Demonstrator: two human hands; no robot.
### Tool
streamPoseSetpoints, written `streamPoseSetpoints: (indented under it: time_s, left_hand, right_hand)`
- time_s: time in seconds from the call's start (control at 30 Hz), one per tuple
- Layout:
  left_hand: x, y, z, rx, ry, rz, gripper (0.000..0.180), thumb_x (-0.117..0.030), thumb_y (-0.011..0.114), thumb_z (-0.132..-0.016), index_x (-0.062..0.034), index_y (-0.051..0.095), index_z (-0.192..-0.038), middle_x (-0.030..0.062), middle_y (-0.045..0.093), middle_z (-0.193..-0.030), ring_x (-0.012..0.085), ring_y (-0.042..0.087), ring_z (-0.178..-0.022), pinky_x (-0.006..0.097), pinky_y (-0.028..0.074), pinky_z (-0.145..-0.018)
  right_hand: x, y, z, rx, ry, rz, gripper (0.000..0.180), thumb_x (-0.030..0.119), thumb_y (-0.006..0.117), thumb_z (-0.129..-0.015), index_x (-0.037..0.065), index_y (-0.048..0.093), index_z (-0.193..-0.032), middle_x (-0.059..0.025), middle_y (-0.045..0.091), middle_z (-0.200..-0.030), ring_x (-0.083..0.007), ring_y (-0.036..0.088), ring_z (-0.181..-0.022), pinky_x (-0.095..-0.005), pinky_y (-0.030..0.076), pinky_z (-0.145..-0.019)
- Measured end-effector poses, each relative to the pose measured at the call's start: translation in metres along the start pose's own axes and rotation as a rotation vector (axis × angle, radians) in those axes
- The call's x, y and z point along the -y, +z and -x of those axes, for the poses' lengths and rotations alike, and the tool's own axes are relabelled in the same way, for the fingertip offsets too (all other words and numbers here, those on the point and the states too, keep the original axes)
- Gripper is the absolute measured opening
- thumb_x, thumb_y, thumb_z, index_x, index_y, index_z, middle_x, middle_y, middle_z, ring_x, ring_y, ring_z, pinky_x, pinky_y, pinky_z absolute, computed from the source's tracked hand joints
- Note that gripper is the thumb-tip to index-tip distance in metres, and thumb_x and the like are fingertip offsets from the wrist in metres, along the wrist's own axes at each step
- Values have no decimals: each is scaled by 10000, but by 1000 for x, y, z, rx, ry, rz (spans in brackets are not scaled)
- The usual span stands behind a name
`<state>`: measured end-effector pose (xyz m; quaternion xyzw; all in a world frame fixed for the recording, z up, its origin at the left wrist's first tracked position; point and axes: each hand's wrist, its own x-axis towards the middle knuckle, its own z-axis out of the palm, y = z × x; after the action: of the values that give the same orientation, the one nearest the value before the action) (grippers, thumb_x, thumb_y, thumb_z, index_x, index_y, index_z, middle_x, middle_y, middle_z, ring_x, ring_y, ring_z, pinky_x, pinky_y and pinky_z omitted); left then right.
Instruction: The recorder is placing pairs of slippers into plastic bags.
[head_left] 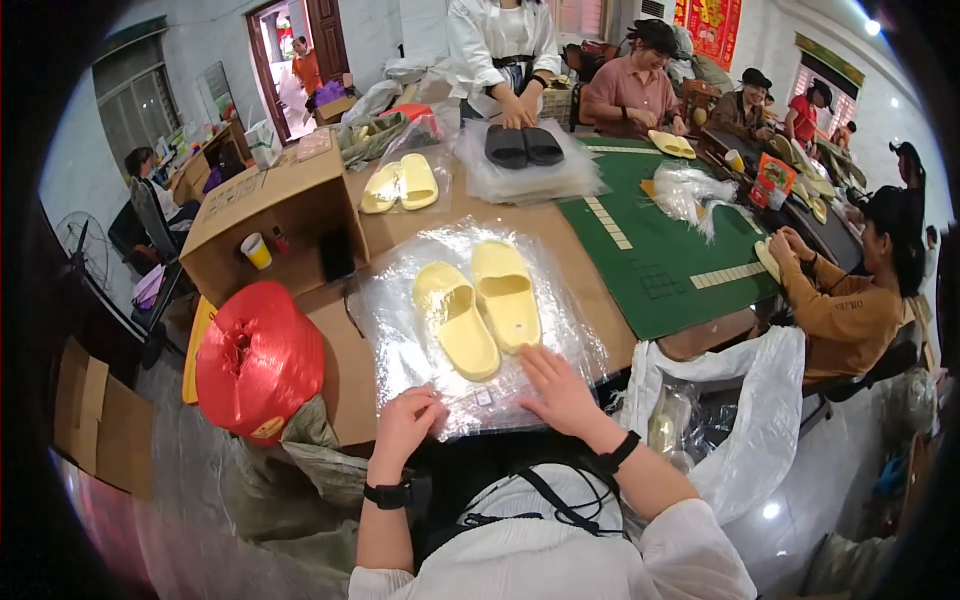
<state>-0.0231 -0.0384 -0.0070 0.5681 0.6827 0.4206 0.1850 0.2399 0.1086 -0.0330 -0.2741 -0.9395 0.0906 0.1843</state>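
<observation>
A pair of pale yellow slide slippers lies side by side, toes away from me, on clear plastic bags (pixel 393 320) on the table. The left slipper (pixel 468 345) is slightly nearer to me than the right slipper (pixel 512 310). My left hand (pixel 405 428) is at the near left edge of the bags, its fingers curled together on the plastic. At the right slipper's heel, my right hand (pixel 562 392) rests over the plastic with fingers spread and nothing gripped.
A red roll of plastic twine (pixel 258 360) stands left, beside an open cardboard box (pixel 290 205) holding a yellow cup. Another yellow pair (pixel 402 184) lies beyond. Across the table a person handles black slippers (pixel 522 146). A green mat (pixel 650 285) and white sack (pixel 745 400) are right.
</observation>
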Motion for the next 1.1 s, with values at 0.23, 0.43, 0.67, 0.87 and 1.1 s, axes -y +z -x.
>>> streamPoseSetpoints:
  time_s: [0.23, 0.43, 0.67, 0.87, 1.1]
  left_hand:
    - [-4, -4, -1, 58, -28, -24, 158, -165, 643, -894, -24, 712, -907, 147, 704, -1005, 291, 680, -976, 343, 528, -838]
    - [-34, 3, -4, -106, 273, 20, 143, -140, 670, -884, -12, 713, -930, 129, 715, -1062, 294, 684, -1005, 357, 547, -830]
    - [-70, 17, 13, 51, 323, 128, 122, -128, 702, -877, -14, 714, -916, 136, 716, -1065, 270, 695, -952, 318, 561, -783]
    - [-93, 37, 25, 190, 641, -20, 146, -135, 723, -854, -6, 691, -915, 100, 707, -1070, 260, 693, -936, 334, 567, -780]
    - [-115, 55, 28, 257, 854, -56, 132, -116, 752, -806, -34, 695, -893, 79, 689, -1026, 225, 679, -957, 328, 571, -814]
  right_hand:
    - [-27, -11, 14, -313, 178, -128, 396, 278, 635, -916, -33, 626, -1162, -215, 633, -1190, -406, 574, -1119, -458, 443, -980]
    - [3, -41, 23, 108, 664, -786, 385, 339, 553, -993, -4, 648, -1137, -185, 678, -1105, -276, 673, -947, -389, 551, -789]
    - [9, -11, 9, 152, 707, -1973, 507, 405, 422, -1048, 54, 411, -1414, -136, 613, -1266, -258, 634, -1073, -377, 550, -870]
    - [9, 4, 3, -357, 760, -1929, 419, 175, 628, -962, 47, 506, -1342, -88, 612, -1268, -225, 618, -1118, -366, 529, -927]
    - [17, -35, 8, -302, 660, -1759, 472, 51, 627, -926, 1, 467, -1367, -99, 590, -1280, -185, 594, -1122, -325, 503, -937]
